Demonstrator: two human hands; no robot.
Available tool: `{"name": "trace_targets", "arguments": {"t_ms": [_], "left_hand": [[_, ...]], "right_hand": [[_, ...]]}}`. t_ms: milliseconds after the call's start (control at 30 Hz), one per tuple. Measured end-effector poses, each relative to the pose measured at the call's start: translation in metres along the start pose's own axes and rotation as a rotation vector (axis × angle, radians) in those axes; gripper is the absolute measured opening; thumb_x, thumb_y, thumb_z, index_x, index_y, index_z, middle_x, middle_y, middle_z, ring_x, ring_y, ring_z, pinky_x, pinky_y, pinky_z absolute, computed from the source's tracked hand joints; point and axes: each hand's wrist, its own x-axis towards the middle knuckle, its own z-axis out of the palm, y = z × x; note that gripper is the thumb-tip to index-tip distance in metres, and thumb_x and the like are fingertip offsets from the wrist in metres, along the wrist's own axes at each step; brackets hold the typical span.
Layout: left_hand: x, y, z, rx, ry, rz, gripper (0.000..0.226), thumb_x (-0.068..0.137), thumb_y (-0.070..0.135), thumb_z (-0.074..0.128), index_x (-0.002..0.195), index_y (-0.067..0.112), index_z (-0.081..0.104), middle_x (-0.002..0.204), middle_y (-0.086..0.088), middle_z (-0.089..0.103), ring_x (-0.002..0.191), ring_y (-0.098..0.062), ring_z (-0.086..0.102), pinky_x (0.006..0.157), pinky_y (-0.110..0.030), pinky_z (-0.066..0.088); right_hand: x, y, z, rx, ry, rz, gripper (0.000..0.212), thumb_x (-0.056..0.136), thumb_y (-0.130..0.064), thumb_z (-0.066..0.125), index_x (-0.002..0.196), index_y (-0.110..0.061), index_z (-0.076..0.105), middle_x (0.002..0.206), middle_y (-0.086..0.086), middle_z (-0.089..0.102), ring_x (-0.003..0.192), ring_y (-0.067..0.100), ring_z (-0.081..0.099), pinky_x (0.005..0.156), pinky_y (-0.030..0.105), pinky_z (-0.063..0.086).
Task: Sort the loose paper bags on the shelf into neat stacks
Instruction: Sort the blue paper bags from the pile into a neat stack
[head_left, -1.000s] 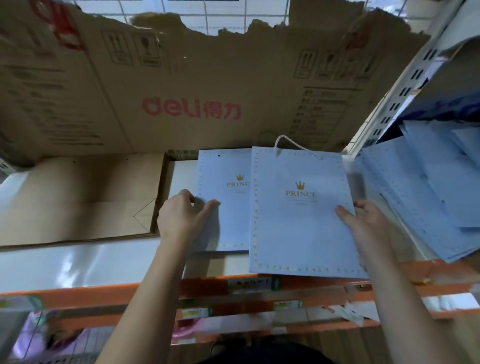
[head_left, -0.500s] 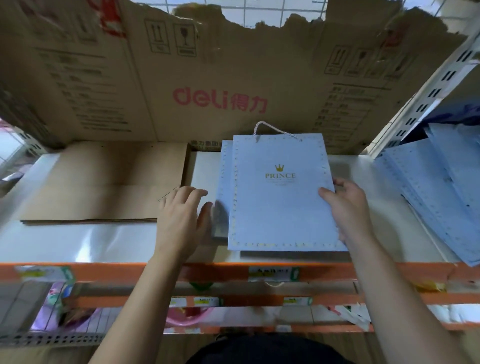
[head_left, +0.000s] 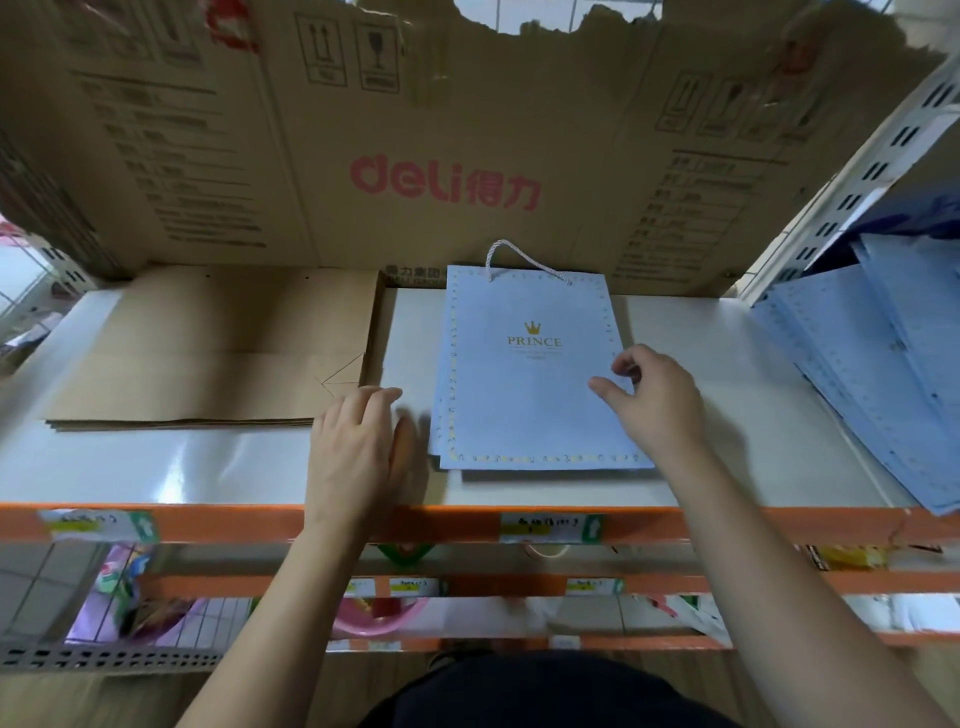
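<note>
In front of the carton (head_left: 441, 130) that walls the back of the shelf (head_left: 727, 389), a stack of blue bags (head_left: 519, 395) lies flat, below the carton's red lettering. Under the carton's left half lies a pile of flat brown cardboard (head_left: 208, 353), apart from the stack. Past the carton's right end, beyond a slotted post (head_left: 857, 176), loose blue bags (head_left: 857, 374) slump in a slanted heap. Nothing lies on the stack but the right hand.

The stack's long axis runs from the orange rail (head_left: 208, 522) back to the carton. Its cord handle (head_left: 511, 257) points at the carton and touches it. The printed face is up.

The left hand (head_left: 358, 447) lies flat on the shelf just left of the stack, fingers straight. The right hand (head_left: 657, 400) rests over the top bag's right edge, fingers loosely bent, gripping nothing.
</note>
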Motion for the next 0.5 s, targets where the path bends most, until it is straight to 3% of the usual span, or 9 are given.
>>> {"name": "trace_targets", "arguments": {"t_ms": [100, 167, 267, 433, 500], "left_hand": [[0.000, 0.000, -0.001, -0.005, -0.006, -0.004, 0.030, 0.093, 0.027, 0.044, 0.109, 0.008, 0.062, 0.113, -0.011, 0.063, 0.101, -0.030, 0.057, 0.085, -0.042, 0.044], [-0.001, 0.000, -0.001, -0.006, 0.009, -0.004, 0.029, 0.093, 0.026, 0.046, 0.108, 0.007, 0.062, 0.112, -0.012, 0.063, 0.100, -0.030, 0.057, 0.084, -0.042, 0.044], [-0.001, 0.000, -0.002, -0.001, 0.000, -0.008, 0.029, 0.092, 0.025, 0.047, 0.109, 0.007, 0.062, 0.112, -0.012, 0.063, 0.100, -0.030, 0.057, 0.084, -0.043, 0.044], [-0.001, 0.000, -0.001, -0.002, -0.008, -0.014, 0.029, 0.092, 0.025, 0.049, 0.109, 0.007, 0.062, 0.112, -0.012, 0.063, 0.100, -0.030, 0.057, 0.085, -0.043, 0.044], [-0.001, 0.000, -0.001, -0.003, -0.003, -0.013, 0.027, 0.092, 0.024, 0.050, 0.109, 0.007, 0.063, 0.112, -0.012, 0.063, 0.099, -0.030, 0.058, 0.084, -0.043, 0.044]], "right_hand": [[-0.010, 0.003, -0.006, -0.063, -0.006, -0.024, 0.038, 0.085, -0.044, 0.067, 0.111, -0.016, 0.061, 0.107, 0.005, 0.058, 0.096, 0.021, 0.057, 0.075, 0.029, 0.043], [-0.021, 0.005, -0.013, 0.061, -0.072, -0.041, 0.043, 0.084, -0.045, 0.068, 0.118, -0.021, 0.059, 0.117, 0.000, 0.056, 0.099, 0.008, 0.055, 0.082, 0.024, 0.043], [-0.044, 0.006, -0.024, 0.224, -0.216, -0.077, 0.044, 0.075, -0.050, 0.072, 0.112, -0.031, 0.057, 0.121, -0.014, 0.053, 0.103, -0.014, 0.050, 0.082, 0.010, 0.037], [-0.064, 0.010, -0.020, 0.191, -0.308, -0.074, 0.057, 0.066, -0.039, 0.086, 0.115, -0.033, 0.056, 0.130, -0.016, 0.044, 0.117, 0.004, 0.045, 0.081, 0.001, 0.038], [-0.065, 0.009, -0.017, 0.160, -0.274, -0.079, 0.058, 0.067, -0.037, 0.085, 0.117, -0.032, 0.056, 0.136, -0.014, 0.042, 0.124, 0.010, 0.044, 0.095, 0.014, 0.039]]}}
